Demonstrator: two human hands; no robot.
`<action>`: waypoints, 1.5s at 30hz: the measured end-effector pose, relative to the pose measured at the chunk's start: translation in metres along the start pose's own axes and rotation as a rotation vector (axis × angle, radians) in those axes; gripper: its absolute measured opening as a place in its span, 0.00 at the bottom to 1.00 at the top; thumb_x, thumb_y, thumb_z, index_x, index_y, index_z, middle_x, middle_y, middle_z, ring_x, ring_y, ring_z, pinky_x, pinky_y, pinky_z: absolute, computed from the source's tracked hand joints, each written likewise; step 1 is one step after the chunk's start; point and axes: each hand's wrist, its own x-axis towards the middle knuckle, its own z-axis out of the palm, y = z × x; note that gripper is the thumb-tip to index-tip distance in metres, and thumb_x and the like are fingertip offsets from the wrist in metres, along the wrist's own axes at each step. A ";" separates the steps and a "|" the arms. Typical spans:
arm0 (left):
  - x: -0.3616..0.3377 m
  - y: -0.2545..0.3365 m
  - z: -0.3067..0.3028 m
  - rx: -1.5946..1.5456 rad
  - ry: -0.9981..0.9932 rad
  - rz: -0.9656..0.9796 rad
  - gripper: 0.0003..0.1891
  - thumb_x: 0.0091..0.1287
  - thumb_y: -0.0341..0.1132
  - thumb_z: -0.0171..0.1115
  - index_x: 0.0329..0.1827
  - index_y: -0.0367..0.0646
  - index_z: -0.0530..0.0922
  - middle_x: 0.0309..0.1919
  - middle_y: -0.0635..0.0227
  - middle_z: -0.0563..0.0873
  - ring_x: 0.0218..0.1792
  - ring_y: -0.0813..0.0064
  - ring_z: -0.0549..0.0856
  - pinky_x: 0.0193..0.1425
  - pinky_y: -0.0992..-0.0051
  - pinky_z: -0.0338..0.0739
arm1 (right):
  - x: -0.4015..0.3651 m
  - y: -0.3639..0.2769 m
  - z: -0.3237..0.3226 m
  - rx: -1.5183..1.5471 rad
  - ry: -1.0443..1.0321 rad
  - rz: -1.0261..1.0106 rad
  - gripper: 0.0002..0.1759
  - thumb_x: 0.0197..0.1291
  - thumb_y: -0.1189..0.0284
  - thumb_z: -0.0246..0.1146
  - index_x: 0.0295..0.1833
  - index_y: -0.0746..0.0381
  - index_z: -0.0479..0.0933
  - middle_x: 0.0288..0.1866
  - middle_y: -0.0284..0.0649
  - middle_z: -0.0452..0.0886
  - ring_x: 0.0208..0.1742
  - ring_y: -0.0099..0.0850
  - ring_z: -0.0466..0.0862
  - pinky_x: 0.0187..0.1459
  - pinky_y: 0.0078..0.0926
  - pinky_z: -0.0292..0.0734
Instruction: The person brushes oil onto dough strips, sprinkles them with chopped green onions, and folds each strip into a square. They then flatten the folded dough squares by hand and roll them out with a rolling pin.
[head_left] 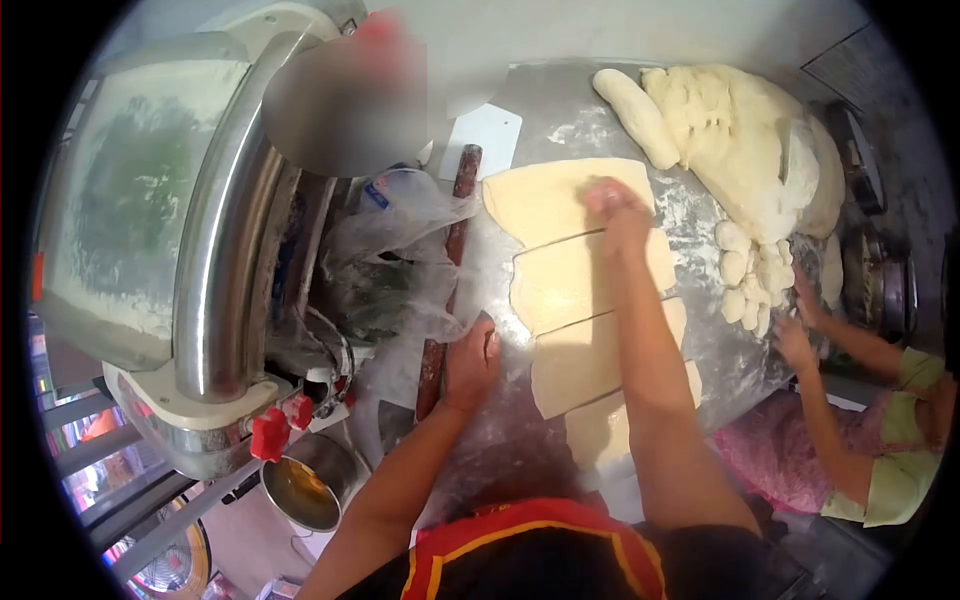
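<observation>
Several flat rectangular dough sheets (565,290) lie in a column on the floured metal table. My right hand (618,215) is over the farthest dough sheet (535,195), its fingers bunched and smeared by motion; I cannot tell whether it holds anything. My left hand (474,362) rests at the left side of the sheets with its fingers curled in and no object showing in it. Just left of it are a long dark rolling pin (456,240) and a crumpled clear plastic bag (395,235).
A large dough mass (735,130) and a dough roll (636,118) lie at the back right. Another person's hands (797,340) are by small dough pieces (752,275). A white scraper (483,138) lies behind. A roller machine (150,200) and a metal pot (315,480) stand left.
</observation>
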 end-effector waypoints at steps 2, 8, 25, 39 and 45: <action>0.001 0.001 0.000 -0.001 0.013 0.015 0.10 0.67 0.35 0.53 0.45 0.38 0.75 0.32 0.46 0.80 0.35 0.42 0.79 0.39 0.52 0.72 | 0.012 -0.014 -0.020 -0.049 0.212 -0.045 0.10 0.66 0.82 0.54 0.50 0.75 0.75 0.38 0.45 0.81 0.34 0.29 0.82 0.39 0.24 0.81; -0.003 -0.006 0.006 0.000 0.074 0.103 0.10 0.67 0.33 0.54 0.47 0.37 0.75 0.35 0.46 0.80 0.38 0.42 0.79 0.42 0.54 0.72 | -0.052 -0.021 -0.053 -0.299 0.038 0.014 0.10 0.65 0.82 0.53 0.49 0.74 0.75 0.35 0.44 0.82 0.32 0.28 0.81 0.36 0.23 0.79; -0.008 -0.010 0.006 0.074 0.055 0.057 0.10 0.68 0.33 0.53 0.49 0.40 0.74 0.39 0.49 0.81 0.42 0.45 0.78 0.48 0.57 0.71 | -0.092 -0.020 -0.097 -0.527 0.122 -0.121 0.20 0.69 0.79 0.54 0.64 0.75 0.68 0.59 0.51 0.75 0.52 0.32 0.81 0.50 0.24 0.80; -0.008 -0.022 0.012 0.053 0.128 0.111 0.11 0.68 0.36 0.55 0.48 0.40 0.76 0.40 0.50 0.83 0.42 0.46 0.80 0.49 0.55 0.73 | -0.055 0.052 0.187 -1.170 -0.844 -0.622 0.16 0.59 0.78 0.54 0.52 0.62 0.79 0.47 0.54 0.82 0.48 0.52 0.81 0.50 0.40 0.76; -0.007 -0.015 0.014 0.008 0.081 0.092 0.12 0.69 0.37 0.53 0.49 0.40 0.77 0.38 0.50 0.84 0.39 0.45 0.82 0.45 0.52 0.74 | -0.074 0.077 0.195 -1.337 -0.763 -0.718 0.10 0.58 0.76 0.53 0.42 0.60 0.79 0.35 0.49 0.82 0.40 0.47 0.83 0.43 0.43 0.78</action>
